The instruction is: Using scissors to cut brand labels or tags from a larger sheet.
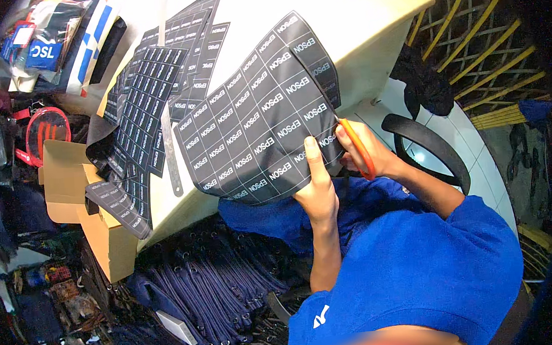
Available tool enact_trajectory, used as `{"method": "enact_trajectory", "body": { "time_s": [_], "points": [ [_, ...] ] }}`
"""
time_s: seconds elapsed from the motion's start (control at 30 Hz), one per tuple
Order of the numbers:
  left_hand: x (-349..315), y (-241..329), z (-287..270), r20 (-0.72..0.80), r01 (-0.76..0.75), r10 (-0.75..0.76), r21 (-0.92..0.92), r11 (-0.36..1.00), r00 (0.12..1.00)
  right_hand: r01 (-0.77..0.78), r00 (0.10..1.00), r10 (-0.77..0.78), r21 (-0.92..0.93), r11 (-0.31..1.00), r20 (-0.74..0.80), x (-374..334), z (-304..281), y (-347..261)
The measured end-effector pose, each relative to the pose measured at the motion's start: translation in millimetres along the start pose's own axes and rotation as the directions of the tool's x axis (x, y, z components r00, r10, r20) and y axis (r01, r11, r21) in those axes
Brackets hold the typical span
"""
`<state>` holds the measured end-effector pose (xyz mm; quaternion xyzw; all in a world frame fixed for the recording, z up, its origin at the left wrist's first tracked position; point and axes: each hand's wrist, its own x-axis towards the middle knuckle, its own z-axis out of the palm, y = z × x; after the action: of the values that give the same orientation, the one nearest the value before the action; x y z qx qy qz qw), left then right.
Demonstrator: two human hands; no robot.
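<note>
Clock's centred on the black sheet [254, 120], 12 being away from the worker. Sheet has white grid and repeat print, sits over the near edge of the white bench [380, 14]; it bows up, can't tell how much rests on the surface. Left hand [319, 185] at 5 o'clock: thumb flat on top, other fingers hidden underneath, sheet pinched between. Right hand [376, 150] at 4: fingers wrapped through the orange handles of the scissors [358, 139], blades at the sheet's right edge, mostly hidden, so can't tell whether they're parted. Dark line runs from there toward 1, cut or fold unclear. Steel ruler [172, 150] between 8 and 9, lying alongside overlapping printed pieces [150, 85] at 10. Open cardboard box [113, 246] at 8, just beside the bench edge. Dark blue straps [214, 296] with metal rings, piled between 6 and 7. Black curved band [439, 147] at 3, past the right hand.
</note>
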<state>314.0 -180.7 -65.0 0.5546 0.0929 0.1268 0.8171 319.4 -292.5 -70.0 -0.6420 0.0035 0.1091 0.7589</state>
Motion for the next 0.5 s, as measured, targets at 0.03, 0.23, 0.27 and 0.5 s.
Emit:
{"method": "enact_trajectory", "body": {
  "time_s": [0.03, 0.23, 0.27, 0.5],
  "points": [
    [0, 0, 0, -0.015, -0.009, 0.009, 0.020, 1.000, 1.000, -0.015, 1.000, 0.015, -0.015, 1.000, 0.010, -1, 0, -4],
    [-1, -2, -5, 0.026, 0.002, -0.002, -0.005, 1.000, 1.000, 0.097, 0.995, -0.099, -0.180, 0.979, 0.003, 5, -1, -7],
    [-2, -1, -5, 0.024, 0.001, -0.001, -0.005, 1.000, 1.000, 0.107, 0.994, -0.106, -0.170, 0.980, 0.017, 6, 0, -9],
    [-5, 1, -4, 0.042, -0.014, 0.014, 0.003, 1.000, 0.999, 0.222, 0.970, -0.240, -0.246, 0.944, -0.048, 10, 5, -8]
  ]
}}
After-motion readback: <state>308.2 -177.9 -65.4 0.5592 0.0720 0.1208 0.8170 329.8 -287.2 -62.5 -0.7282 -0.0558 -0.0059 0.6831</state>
